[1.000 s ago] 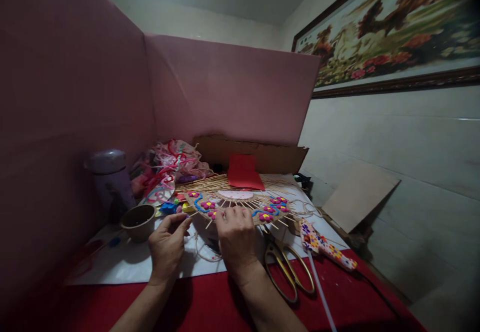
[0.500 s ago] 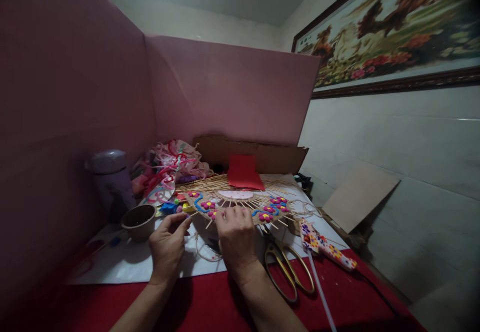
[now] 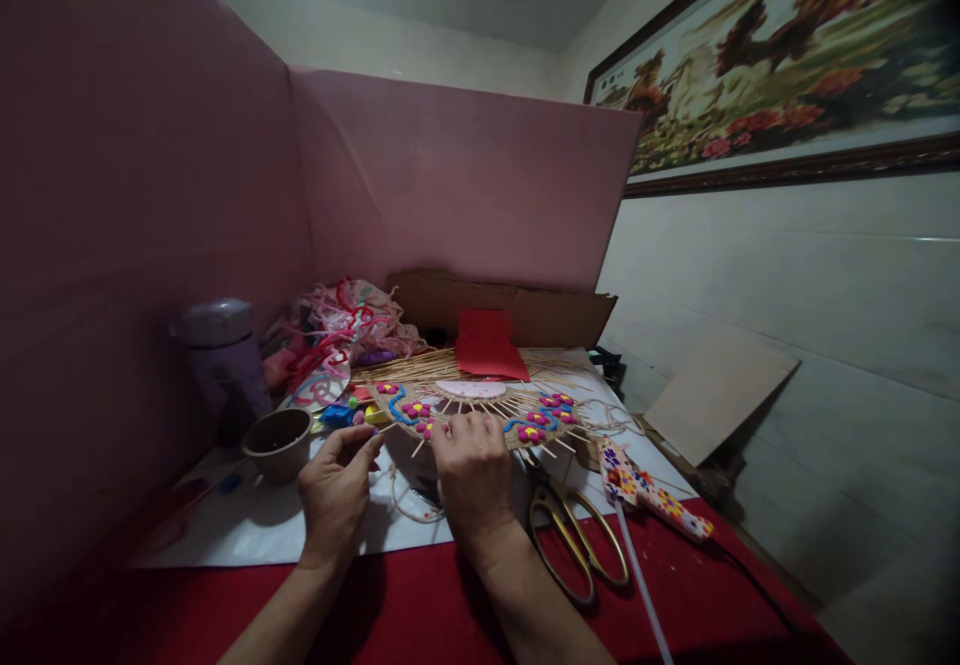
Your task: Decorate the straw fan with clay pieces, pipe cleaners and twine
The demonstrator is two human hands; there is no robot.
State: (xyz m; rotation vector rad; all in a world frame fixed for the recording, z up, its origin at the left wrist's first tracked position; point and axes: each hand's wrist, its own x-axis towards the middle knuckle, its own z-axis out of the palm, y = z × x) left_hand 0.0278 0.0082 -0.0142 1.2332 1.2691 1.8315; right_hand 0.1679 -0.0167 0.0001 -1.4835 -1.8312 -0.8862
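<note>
1. Fan-shaped craft [image 3: 480,391] in front of me, above the middle of the white sheet [image 3: 225,530], its curved band toward me.
2. It has a pale pink half-disc [image 3: 461,388] at the far side, with thin sticks [image 3: 495,408] spreading from it to a brown band [image 3: 381,400]. Stick ends poke out past the near edge.
3. Magenta flowers [image 3: 532,435] with yellow centres and wavy blue cord [image 3: 401,410] decorate the band on both sides of my fingers.
4. With my right hand [image 3: 474,480] I grip the craft near the middle of the band, fingers curled over it; they hide part of the decoration.
5. My left hand [image 3: 334,490] is at the craft's left end, thumb and forefinger bent toward each other beside a stick end. A tiny purple bit [image 3: 375,433] shows at the fingertips; I cannot tell whether they pinch it or the stick.
6. Just right of my right wrist lie gold-handled scissors [image 3: 574,540], loops toward me, partly on the red cloth [image 3: 420,605].
7. Farther right is a flower-patterned glue gun [image 3: 652,495], with a translucent glue stick [image 3: 641,580] pointing toward me.
8. Left of my left hand stand a small bowl [image 3: 276,465] and a purple bottle [image 3: 225,375]. Blue packets [image 3: 337,416] lie just beyond that hand.
9. Behind the craft are bundled straws [image 3: 409,366] and folded red paper [image 3: 489,347].
</note>
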